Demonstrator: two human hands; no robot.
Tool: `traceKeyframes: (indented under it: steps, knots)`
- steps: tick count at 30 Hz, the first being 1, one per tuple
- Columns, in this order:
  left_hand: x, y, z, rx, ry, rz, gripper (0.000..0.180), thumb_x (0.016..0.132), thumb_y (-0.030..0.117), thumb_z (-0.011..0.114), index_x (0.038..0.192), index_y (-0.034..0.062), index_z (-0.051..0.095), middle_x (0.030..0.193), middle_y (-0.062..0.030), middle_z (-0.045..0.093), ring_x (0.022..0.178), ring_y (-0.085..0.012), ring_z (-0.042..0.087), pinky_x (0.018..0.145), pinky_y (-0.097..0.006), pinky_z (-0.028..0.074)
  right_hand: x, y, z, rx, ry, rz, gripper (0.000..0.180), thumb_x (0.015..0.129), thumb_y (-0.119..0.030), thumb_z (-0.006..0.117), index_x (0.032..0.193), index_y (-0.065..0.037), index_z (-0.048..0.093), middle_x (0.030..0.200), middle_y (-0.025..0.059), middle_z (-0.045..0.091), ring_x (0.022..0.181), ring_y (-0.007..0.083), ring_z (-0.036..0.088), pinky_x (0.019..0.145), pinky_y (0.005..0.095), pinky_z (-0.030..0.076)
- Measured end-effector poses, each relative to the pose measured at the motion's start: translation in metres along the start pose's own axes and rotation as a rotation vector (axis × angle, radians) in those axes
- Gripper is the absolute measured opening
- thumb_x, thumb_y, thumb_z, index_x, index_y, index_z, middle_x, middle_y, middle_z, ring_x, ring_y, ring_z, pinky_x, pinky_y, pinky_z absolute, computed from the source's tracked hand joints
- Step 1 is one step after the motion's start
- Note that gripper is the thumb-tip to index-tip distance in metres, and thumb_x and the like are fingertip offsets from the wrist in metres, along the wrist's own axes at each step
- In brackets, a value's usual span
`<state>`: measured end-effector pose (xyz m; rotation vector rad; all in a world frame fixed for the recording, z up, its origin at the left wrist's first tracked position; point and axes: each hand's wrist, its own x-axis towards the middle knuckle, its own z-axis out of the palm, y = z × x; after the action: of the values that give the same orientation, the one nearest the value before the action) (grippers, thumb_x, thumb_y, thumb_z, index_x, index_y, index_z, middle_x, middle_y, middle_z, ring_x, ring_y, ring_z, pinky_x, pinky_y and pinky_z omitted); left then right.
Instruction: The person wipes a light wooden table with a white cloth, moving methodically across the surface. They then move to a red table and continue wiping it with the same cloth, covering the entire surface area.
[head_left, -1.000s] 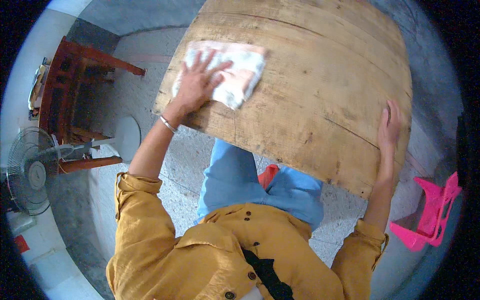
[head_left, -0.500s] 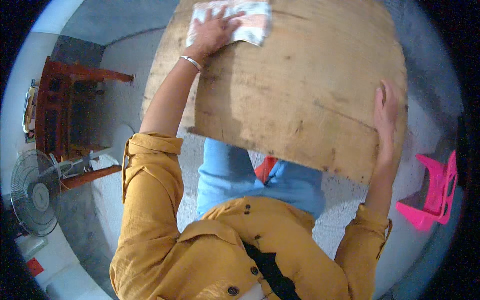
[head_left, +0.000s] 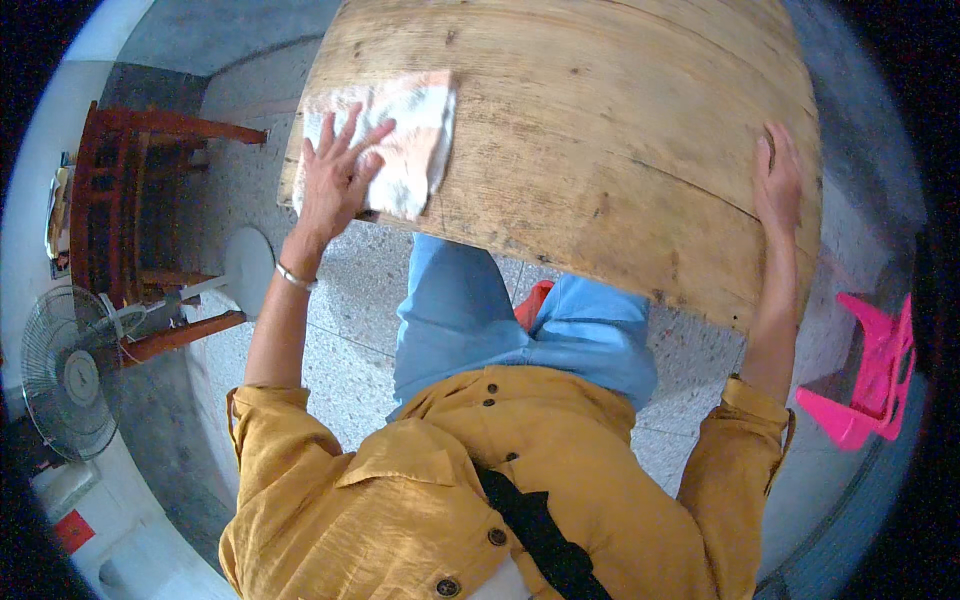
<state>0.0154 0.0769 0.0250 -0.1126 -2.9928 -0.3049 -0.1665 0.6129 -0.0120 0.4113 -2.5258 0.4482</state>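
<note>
A worn wooden tabletop (head_left: 560, 150) with cracks and dark knots spreads in front of me. On its near left corner lies a white and pale pink cloth (head_left: 415, 150). My left hand (head_left: 340, 180) presses flat on that cloth with the fingers spread, not wrapped round it. A silver bangle (head_left: 296, 278) circles the left wrist. At the table's right side my right hand (head_left: 778, 185) rests on the wood, fingers stretched out and thumb slightly apart, holding nothing.
At the left stand a dark red wooden chair (head_left: 125, 200) and a standing fan (head_left: 75, 375) with a round pale base (head_left: 248, 265). A bright pink plastic stool (head_left: 868, 380) is on the right. Speckled floor (head_left: 350, 300) shows below the table edge.
My left hand and the cloth under it have moved from the far part of the tabletop toward me and leftward, to the near left corner. My right hand stays at the right side.
</note>
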Motion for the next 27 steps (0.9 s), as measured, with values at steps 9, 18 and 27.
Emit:
traceKeyframes:
  steps: [9,18,27]
  knots:
    - [0.036,0.172,0.031,-0.081,-0.036,0.451,0.041,0.092,0.043,0.052,0.133,0.0410,0.053,0.156,-0.0005,0.026,0.145,-0.0379,0.015,0.109,-0.069,0.008,0.002,-0.007,-0.002,0.075,-0.030,0.023,0.034,0.095,-0.021,0.051,0.122,-0.001,0.057,0.128,0.0187,0.056,0.120,0.0352,0.051,0.104,0.0409,0.038]
    - [0.014,0.246,0.041,-0.252,-0.043,0.722,0.046,0.081,0.045,0.058,0.126,0.0431,0.057,0.152,-0.0005,0.034,0.141,-0.0395,0.023,0.106,-0.071,0.018,-0.001,0.007,0.003,0.073,-0.034,-0.013,0.036,0.096,-0.021,0.050,0.125,-0.001,0.056,0.132,0.0195,0.053,0.125,0.0347,0.048,0.107,0.0409,0.035]
    - [-0.064,0.020,0.007,0.157,0.077,0.429,0.059,0.078,0.012,0.064,0.127,0.0439,0.056,0.151,0.0015,0.036,0.143,-0.0306,0.026,0.116,-0.057,0.013,-0.001,-0.002,0.000,0.081,-0.045,0.048,0.035,0.095,-0.019,0.050,0.124,-0.001,0.057,0.132,0.0204,0.054,0.124,0.0357,0.049,0.105,0.0411,0.037]
